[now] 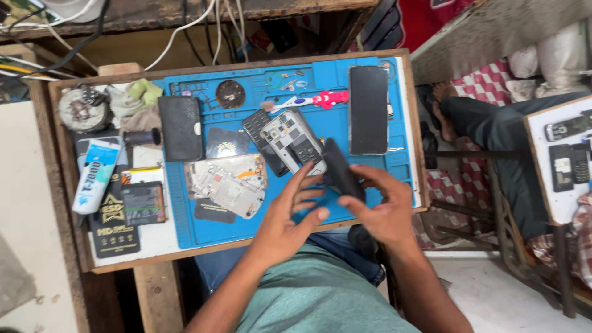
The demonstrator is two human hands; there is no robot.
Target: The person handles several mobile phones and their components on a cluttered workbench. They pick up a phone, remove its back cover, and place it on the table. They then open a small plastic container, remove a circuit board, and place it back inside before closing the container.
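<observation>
- Your right hand point(385, 213) pinches a black cover piece point(342, 169) at the 5 o'clock part of the blue work mat point(370, 197), fingers curled round its lower end.
- Your left hand point(287, 219) is spread open, holding nothing; its fingertips point(308, 172) reach the cover's left edge, beside the opened keypad phone point(293, 145).
- Risk: the pinch is at one end only, so the cover could twist free and drop on the exposed phone board.
- Risk: your left fingers lie close to the stripped white frame point(228, 184) at 8 o'clock; a sweep could knock it.
- Count on the board: one dark smartphone point(368, 110) at 1 o'clock, one pink-handled brush point(308, 102) at 12, one black wallet-like case point(180, 126) at 10, one glue tube point(95, 176) at 9.
</observation>
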